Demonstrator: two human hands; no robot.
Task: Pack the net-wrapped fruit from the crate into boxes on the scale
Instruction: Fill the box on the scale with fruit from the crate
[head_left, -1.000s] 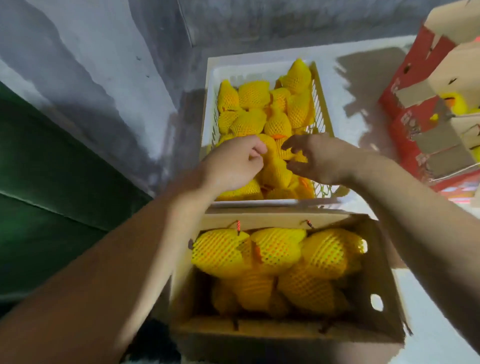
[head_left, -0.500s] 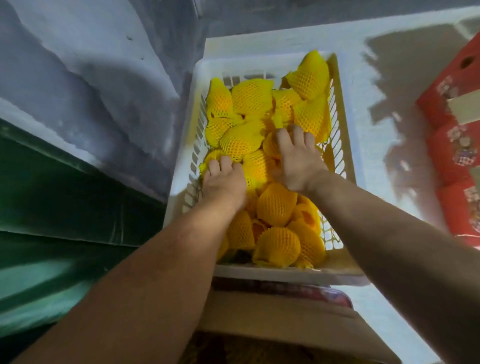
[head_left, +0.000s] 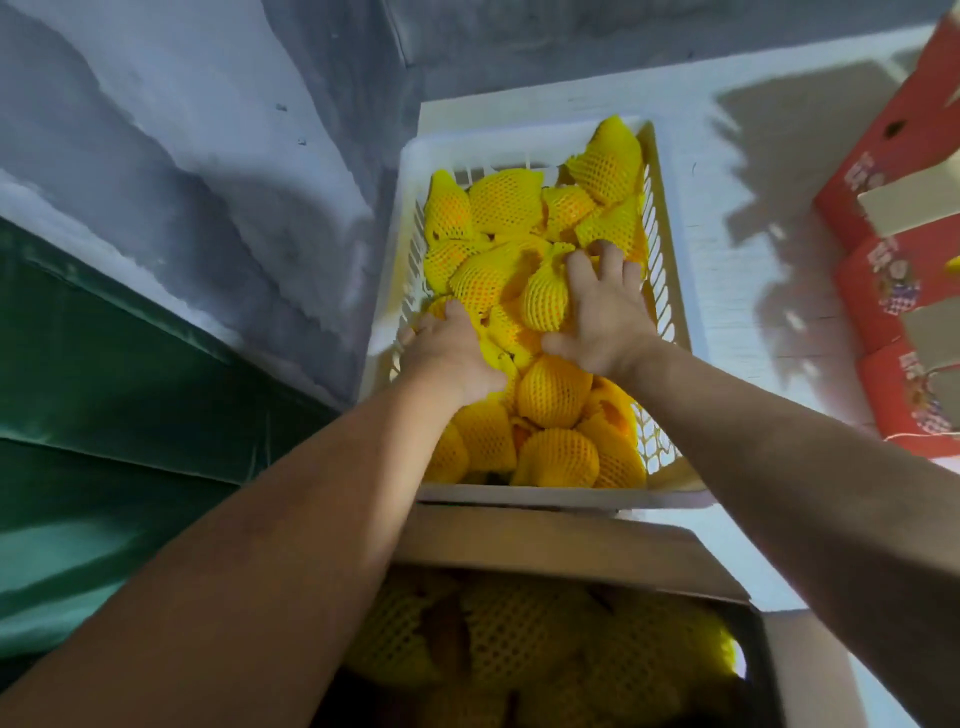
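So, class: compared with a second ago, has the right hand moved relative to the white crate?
Yes. The right hand has gone from the near rim of the white crate deeper in, toward its far end, onto the net-wrapped fruit.

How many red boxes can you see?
3 red boxes, stacked at the right edge: top box, middle box, bottom box. The frame cuts them off; more may be hidden.

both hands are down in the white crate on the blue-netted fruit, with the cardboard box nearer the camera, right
Not quite: the head view shows the netting on the fruit is yellow, not blue. The left hand and right hand are in the white crate, the cardboard box nearer.
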